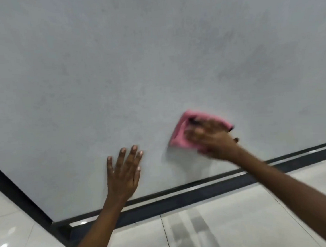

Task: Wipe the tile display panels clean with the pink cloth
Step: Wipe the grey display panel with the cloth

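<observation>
- Head view, far left: a white glossy floor point(10, 222) runs up to the black frame point(20, 193) that edges the grey tile display panel point(136, 58).
- Left of centre, I see my left hand point(123, 174) flat on the panel near its lower edge, fingers straight and spread, holding nothing; I judge it is bracing me.
- Right of centre, my right hand point(210, 138) presses the pink cloth point(179, 133) against the panel. The hand is blurred, so I cannot tell whether the fingers curl round the cloth or lie flat on it.
- The cloth is folded into a pad and sits on the lower part of the panel, above the black bottom rail point(200, 195), well apart from the left hand.
- Progress, as I judge it: wiping is under way low on this panel. The grey surface shows mottled darker patches higher up, and I cannot tell dirt from pattern, so I would count the upper area, and any other panels, as left to do.
</observation>
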`<state>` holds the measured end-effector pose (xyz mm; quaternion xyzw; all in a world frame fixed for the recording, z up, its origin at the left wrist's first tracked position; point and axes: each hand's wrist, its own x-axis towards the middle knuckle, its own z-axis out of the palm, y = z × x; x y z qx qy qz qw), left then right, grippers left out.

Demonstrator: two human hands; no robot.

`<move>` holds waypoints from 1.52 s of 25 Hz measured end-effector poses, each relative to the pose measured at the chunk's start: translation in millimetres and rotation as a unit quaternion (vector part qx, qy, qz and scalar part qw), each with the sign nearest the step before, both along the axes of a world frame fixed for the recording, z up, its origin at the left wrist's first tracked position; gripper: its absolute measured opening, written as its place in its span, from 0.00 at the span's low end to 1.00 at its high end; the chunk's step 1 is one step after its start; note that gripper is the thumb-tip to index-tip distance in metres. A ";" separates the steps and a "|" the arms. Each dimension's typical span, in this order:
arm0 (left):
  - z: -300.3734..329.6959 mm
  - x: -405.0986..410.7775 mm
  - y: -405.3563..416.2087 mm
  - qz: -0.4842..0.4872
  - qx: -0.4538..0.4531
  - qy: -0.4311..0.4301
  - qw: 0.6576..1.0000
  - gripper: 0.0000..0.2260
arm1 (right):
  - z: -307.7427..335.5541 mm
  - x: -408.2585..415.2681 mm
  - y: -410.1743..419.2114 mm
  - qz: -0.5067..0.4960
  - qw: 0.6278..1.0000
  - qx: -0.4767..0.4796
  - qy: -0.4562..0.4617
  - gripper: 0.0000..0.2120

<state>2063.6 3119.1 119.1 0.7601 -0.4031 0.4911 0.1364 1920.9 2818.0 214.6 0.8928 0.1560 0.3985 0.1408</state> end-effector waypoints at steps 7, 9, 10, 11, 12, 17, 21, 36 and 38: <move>-23.7 26.7 -12.7 0.042 -0.018 -0.112 0.993 0.25 | -55.3 23.3 15.3 -0.076 0.974 0.151 -0.152 0.33; -18.2 27.0 -13.7 0.035 -0.017 -0.107 0.994 0.25 | -133.0 31.4 52.0 0.009 0.992 -0.121 0.044 0.33; -16.8 26.7 -13.7 0.035 -0.013 -0.105 0.994 0.25 | -162.8 26.4 56.8 0.025 0.966 -0.227 0.118 0.36; -16.4 24.7 -12.8 0.039 -0.010 -0.101 0.994 0.25 | -181.4 15.2 48.7 0.017 0.946 -0.284 0.157 0.39; -15.1 20.7 -11.5 0.040 -0.012 -0.086 0.995 0.25 | -187.0 2.8 31.9 0.005 0.940 -0.300 0.162 0.42; 55.1 -19.8 -53.2 -0.063 -0.072 0.044 0.994 0.24 | -77.3 -55.4 -76.1 -0.113 0.975 -0.172 0.082 0.34; 218.7 -31.8 -109.4 -0.115 -0.162 0.030 0.980 0.22 | 124.0 -24.5 -76.1 -0.113 0.984 0.038 -0.136 0.35; 454.8 -16.7 -139.3 0.049 -0.243 -0.052 0.967 0.27 | 414.5 -40.9 -157.5 -0.094 0.815 0.467 -0.330 0.36; 455.1 -18.0 -140.7 0.052 -0.241 -0.059 0.967 0.26 | 470.2 -41.2 -154.1 -0.091 0.793 0.492 -0.347 0.35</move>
